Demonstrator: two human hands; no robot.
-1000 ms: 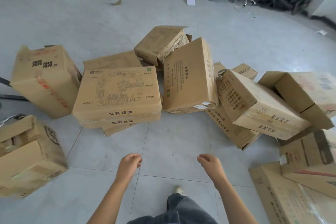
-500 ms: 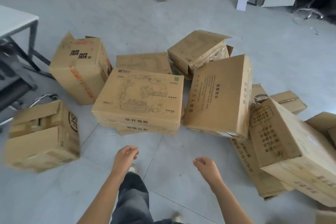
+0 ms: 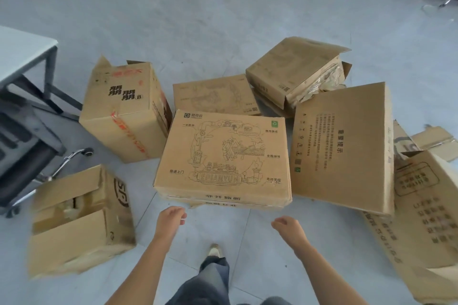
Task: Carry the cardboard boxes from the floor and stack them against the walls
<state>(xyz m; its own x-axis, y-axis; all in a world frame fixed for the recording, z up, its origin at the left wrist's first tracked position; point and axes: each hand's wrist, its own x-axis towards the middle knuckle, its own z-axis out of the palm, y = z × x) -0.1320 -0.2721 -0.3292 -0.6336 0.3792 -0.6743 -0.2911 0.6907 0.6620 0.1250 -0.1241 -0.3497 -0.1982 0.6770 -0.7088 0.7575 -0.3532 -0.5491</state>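
Note:
Several cardboard boxes lie scattered on the grey tiled floor. A flat printed box sits on top of another right in front of me. My left hand hovers just short of its near left corner, fingers loosely curled, holding nothing. My right hand hangs below its near right corner, also loosely curled and empty. A tall box with black characters stands to the left. An open SF box sits at the near left. A tilted box leans at the right.
A grey table and a dark office chair stand at the left. More boxes pile up at the right, one open box behind. Plastic wrap and metal frames lie at the far edge. My leg and shoe are below.
I have stepped closer to the pile and turned left, so the boxes loom larger and shift right. Both hands stay forward and empty, now nearer the printed box.

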